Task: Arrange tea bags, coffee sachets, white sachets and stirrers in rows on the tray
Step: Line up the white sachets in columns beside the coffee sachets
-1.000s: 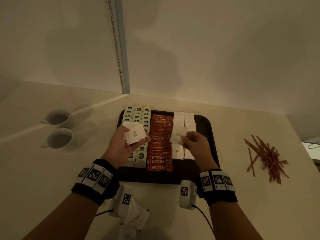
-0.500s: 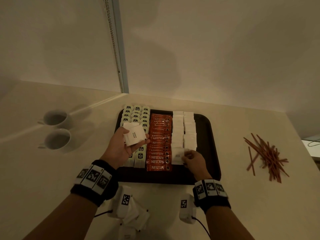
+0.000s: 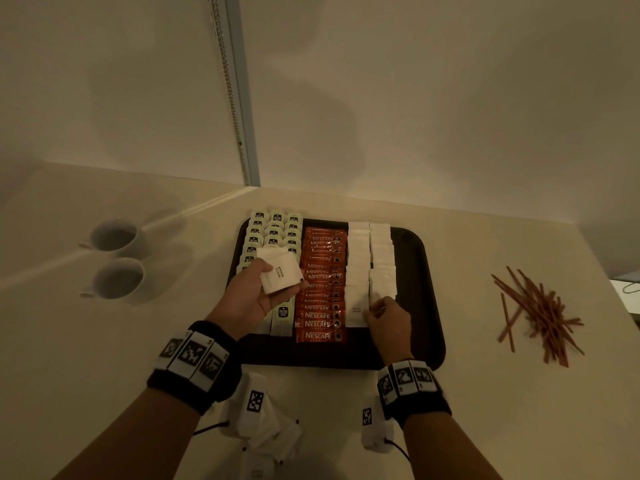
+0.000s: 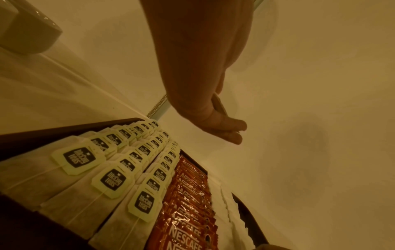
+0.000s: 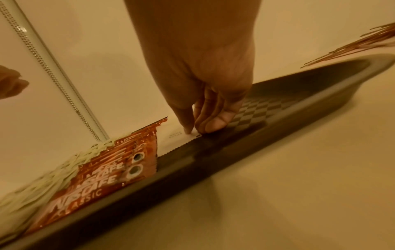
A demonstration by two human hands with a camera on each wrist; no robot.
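A dark tray (image 3: 427, 271) holds rows of tea bags (image 3: 273, 233), red coffee sachets (image 3: 322, 271) and two columns of white sachets (image 3: 381, 258). My left hand (image 3: 258, 289) hovers over the tea bags and grips a small stack of white sugar sachets (image 3: 281, 274). My right hand (image 3: 375, 313) is low on the tray. Its thumb and index finger (image 5: 189, 128) pinch the near right corner of one white sachet (image 3: 355, 310), which lies flat at the near end of the left white column, beside the coffee sachets (image 5: 102, 175). The brown stirrers (image 3: 540, 313) lie in a loose pile on the counter, right of the tray.
Two white cups (image 3: 117, 235) (image 3: 119, 278) stand on the counter left of the tray. More loose white sachets (image 3: 273, 441) lie on the counter near me, under my left wrist. The tray's right strip (image 5: 267, 108) is bare. A wall rises close behind the tray.
My right hand carried a white sachet down from above the tray's middle and laid it at the near end of the white column. The left hand stayed nearly still.
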